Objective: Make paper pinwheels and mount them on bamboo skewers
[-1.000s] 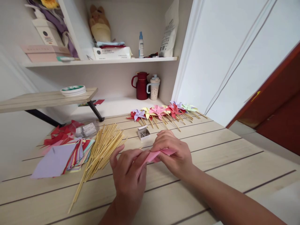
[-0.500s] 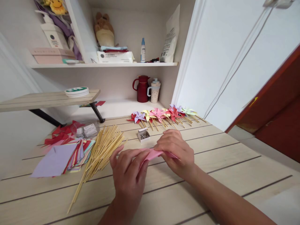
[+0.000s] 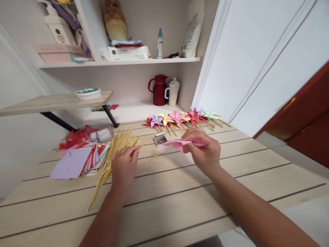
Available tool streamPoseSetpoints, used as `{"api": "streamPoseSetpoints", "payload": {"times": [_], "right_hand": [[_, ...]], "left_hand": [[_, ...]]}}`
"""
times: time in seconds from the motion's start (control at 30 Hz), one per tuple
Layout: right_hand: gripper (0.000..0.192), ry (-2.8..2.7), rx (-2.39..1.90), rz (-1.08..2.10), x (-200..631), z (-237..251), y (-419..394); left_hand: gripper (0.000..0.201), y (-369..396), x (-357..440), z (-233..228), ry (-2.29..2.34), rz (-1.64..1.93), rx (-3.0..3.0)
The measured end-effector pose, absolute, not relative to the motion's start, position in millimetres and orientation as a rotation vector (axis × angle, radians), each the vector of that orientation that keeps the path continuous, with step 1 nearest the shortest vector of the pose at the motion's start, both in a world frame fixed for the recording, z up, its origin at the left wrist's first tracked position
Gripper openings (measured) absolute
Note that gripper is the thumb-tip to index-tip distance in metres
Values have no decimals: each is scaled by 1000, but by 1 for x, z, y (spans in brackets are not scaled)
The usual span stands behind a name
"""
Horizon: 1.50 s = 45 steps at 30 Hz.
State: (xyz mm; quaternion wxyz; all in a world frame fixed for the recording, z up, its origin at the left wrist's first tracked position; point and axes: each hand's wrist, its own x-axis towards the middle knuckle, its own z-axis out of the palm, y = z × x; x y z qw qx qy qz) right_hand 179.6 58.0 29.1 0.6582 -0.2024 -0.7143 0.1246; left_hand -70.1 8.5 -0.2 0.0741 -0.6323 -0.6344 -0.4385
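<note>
My right hand (image 3: 203, 147) is closed on a pink paper pinwheel piece (image 3: 182, 145), its folds pinched between thumb and fingers. The piece is held above the table, just right of a small open box of metal pins (image 3: 160, 140). My left hand (image 3: 124, 163) is over the right side of a pile of thin wooden sticks (image 3: 119, 139), fingers curled together around a stick. One stick (image 3: 148, 160) juts out to the right from beside this hand; the grip itself is partly hidden.
Finished pinwheels (image 3: 177, 118) lie in a row at the back. On the left are a stack of coloured paper sheets (image 3: 70, 163), red paper pieces (image 3: 77, 137) and a clear plastic box (image 3: 102, 134). A raised wooden stand (image 3: 59, 103), red jug (image 3: 159, 91) and cup (image 3: 173, 92) stand behind.
My left hand has let go of the pink paper and moved left to the sticks. The right hand now holds the paper alone, slightly farther right. The view has shifted down.
</note>
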Motion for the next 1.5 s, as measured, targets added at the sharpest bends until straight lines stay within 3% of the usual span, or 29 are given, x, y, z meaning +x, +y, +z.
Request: {"api": "streamPoseSetpoints", "payload": {"times": [0.3,0.4,0.67,0.97,1.17,1.5], "right_hand": [[7,-1652,-497,313,179,24,59],[8,-1669,-475,319,178,26,57],[11,-1686,-469,344,179,26,57],[11,-1733,-474,335,179,25,58],[10,-1734,-481,346,179,25,58],[10,-1751,-470,334,179,27,58]], "left_hand": [[15,2,-54,-7,-2041,-442,-2115],[14,0,-52,-7,-2070,-310,-2136],[13,-2,-57,-1,-2120,-251,-2010],[32,-2,-65,3,-2153,-295,-1807],[25,2,-70,2,-2209,-404,-1610],[22,12,-76,-10,-2291,-283,-1596]]}}
